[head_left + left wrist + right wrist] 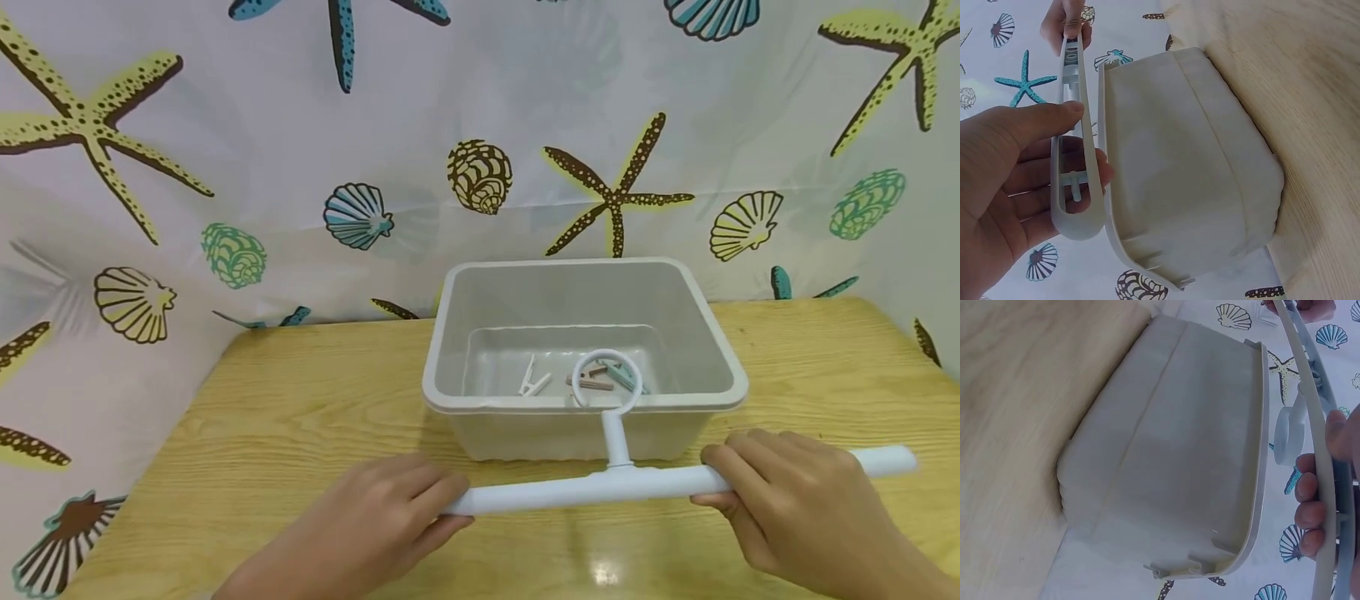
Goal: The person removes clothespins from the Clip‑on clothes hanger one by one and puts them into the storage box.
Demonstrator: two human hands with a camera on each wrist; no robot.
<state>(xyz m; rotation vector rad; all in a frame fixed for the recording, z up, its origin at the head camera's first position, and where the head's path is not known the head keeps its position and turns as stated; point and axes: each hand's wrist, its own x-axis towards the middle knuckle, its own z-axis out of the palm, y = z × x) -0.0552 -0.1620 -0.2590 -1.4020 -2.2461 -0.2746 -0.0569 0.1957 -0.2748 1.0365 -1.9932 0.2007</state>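
Observation:
A white plastic clothes hanger [555, 493], a long bar with a ring hook [617, 437] rising from its middle, is held level in front of a grey bin. My left hand [363, 521] grips its left end between thumb and fingers. Farther right, my right hand [802, 496] grips the bar, whose right end sticks out past it. The left wrist view shows the bar's hollow underside [1088, 169] with a small peg inside. Seen from the head, the ring overlaps the bin's near rim. On the bin floor lie a white clothespin [527, 390] and several brownish and green clothespins [592, 384].
The grey plastic bin [585, 435] stands on a wood-grain table [315, 392], near its back edge. Behind and to the sides hangs a white cloth [420, 108] printed with starfish and shells.

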